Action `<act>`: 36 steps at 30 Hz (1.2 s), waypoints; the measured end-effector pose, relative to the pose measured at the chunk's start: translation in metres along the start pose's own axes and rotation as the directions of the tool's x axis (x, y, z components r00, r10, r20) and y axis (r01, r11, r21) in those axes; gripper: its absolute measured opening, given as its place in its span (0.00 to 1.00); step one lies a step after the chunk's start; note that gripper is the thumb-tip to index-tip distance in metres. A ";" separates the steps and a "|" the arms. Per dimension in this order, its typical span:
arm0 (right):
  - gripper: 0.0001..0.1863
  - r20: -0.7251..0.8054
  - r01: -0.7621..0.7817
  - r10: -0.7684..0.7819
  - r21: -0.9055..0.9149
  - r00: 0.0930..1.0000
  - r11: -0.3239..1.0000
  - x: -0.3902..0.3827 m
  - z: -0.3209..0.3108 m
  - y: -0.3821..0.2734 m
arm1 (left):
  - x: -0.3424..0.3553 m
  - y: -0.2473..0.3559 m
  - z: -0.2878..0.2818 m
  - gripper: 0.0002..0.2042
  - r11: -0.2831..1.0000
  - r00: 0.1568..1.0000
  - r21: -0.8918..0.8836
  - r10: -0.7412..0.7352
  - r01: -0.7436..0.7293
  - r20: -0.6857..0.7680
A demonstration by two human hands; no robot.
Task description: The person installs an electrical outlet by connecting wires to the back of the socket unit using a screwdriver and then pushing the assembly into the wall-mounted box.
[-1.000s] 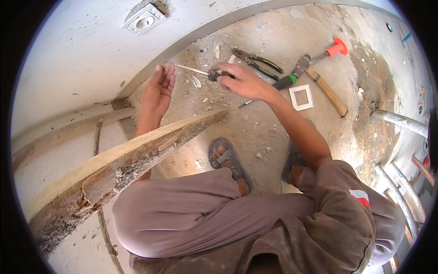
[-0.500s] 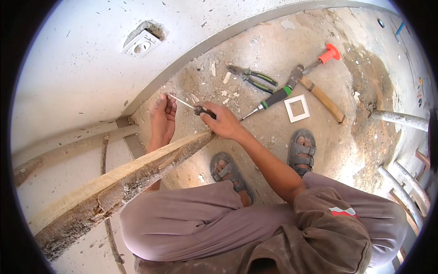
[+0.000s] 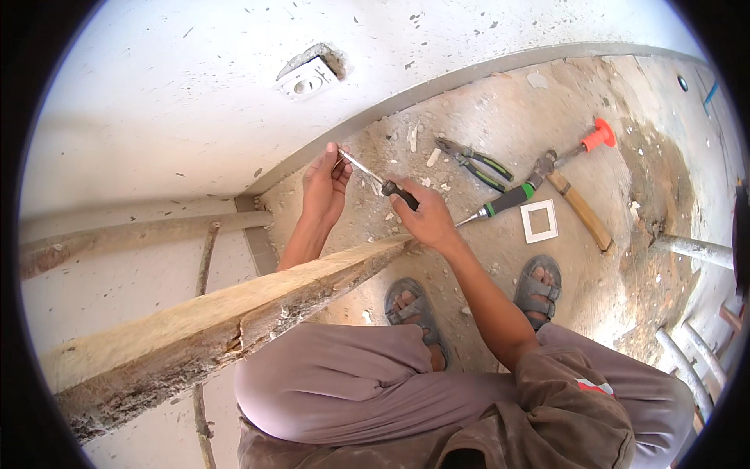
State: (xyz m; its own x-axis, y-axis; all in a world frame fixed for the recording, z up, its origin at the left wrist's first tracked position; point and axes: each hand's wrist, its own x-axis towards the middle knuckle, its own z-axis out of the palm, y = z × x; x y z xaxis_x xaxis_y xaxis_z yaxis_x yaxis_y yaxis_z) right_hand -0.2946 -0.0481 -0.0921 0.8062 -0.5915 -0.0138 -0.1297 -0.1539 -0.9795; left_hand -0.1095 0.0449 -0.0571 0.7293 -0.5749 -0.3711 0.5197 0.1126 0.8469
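My right hand (image 3: 428, 217) is wrapped around the black handle of a screwdriver (image 3: 362, 168), its shaft slanting up to the left. At the shaft's tip, the fingers of my left hand (image 3: 325, 187) are pinched together; whatever small thing they may hold there is too small to make out. Above both hands, a white wall socket (image 3: 308, 80) sits tilted and partly out of a rough hole in the wall. A square white socket frame (image 3: 539, 221) lies on the floor right of my right hand.
A long wooden beam (image 3: 195, 328) crosses under my forearms at the left. Pliers (image 3: 476, 164), a green-and-black-handled tool (image 3: 508, 200), a hammer with a wooden handle (image 3: 582, 211) and an orange-guarded chisel (image 3: 598, 137) lie on the debris-strewn floor. A grey pole (image 3: 695, 249) juts in at right.
Both hands have moved up toward the wall socket, with the screwdriver still in my right hand. The whole view has shifted, so floor and wall appear lower and farther right.
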 end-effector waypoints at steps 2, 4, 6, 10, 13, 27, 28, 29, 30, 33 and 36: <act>0.20 -0.008 -0.001 0.000 -0.024 1.000 1.000 0.002 -0.004 -0.004 | 0.003 0.003 0.005 0.08 1.000 1.000 0.015 0.007 -0.007 0.007; 0.19 -0.012 -0.043 0.043 -0.006 0.999 0.999 0.004 -0.008 -0.012 | 0.004 0.006 0.011 0.09 0.998 0.999 0.053 0.013 -0.015 0.031; 0.19 -0.002 -0.066 0.066 0.143 0.998 0.988 0.003 -0.006 -0.009 | 0.007 0.006 0.017 0.09 0.996 0.998 0.080 0.023 -0.028 0.061; 0.20 0.164 -0.268 0.216 0.466 0.963 0.843 0.005 -0.005 -0.018 | 0.012 0.012 0.022 0.09 0.994 0.992 0.092 0.053 -0.064 0.117; 0.21 0.138 -0.215 0.169 0.463 0.976 0.860 0.008 -0.006 -0.030 | 0.014 0.020 0.034 0.09 0.996 0.992 0.049 0.070 -0.076 0.108; 0.23 0.116 -0.141 0.092 0.540 0.989 0.830 0.033 -0.001 -0.079 | 0.044 0.047 0.061 0.09 0.996 0.994 -0.052 0.075 -0.071 0.085; 0.23 0.101 -0.133 0.093 0.539 0.991 0.832 0.036 0.000 -0.082 | 0.046 0.049 0.063 0.09 0.995 0.993 -0.073 0.080 -0.074 0.085; 0.23 0.101 -0.134 0.094 0.554 0.990 0.821 0.038 0.001 -0.084 | 0.048 0.050 0.065 0.09 0.993 0.993 -0.088 0.084 -0.077 0.082; 0.24 0.101 -0.135 0.094 0.570 0.990 0.811 0.040 0.002 -0.085 | 0.049 0.051 0.067 0.08 0.991 0.993 -0.103 0.089 -0.081 0.078; 0.24 0.102 -0.118 0.071 0.579 0.992 0.807 0.045 0.003 -0.088 | 0.052 0.054 0.070 0.08 0.986 0.991 -0.132 0.109 -0.099 0.073; 0.24 0.097 -0.121 0.079 0.582 0.992 0.804 0.048 0.002 -0.093 | 0.054 0.054 0.072 0.08 0.983 0.992 -0.146 0.116 -0.107 0.058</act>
State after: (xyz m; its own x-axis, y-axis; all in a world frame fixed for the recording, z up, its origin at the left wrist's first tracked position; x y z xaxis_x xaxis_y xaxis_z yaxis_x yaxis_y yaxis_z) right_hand -0.2428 -0.0601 -0.0025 0.8456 -0.5223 -0.1101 0.1349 0.4086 -0.9027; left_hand -0.0741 -0.0380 -0.0038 0.7578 -0.6038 -0.2476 0.4984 0.2906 0.8168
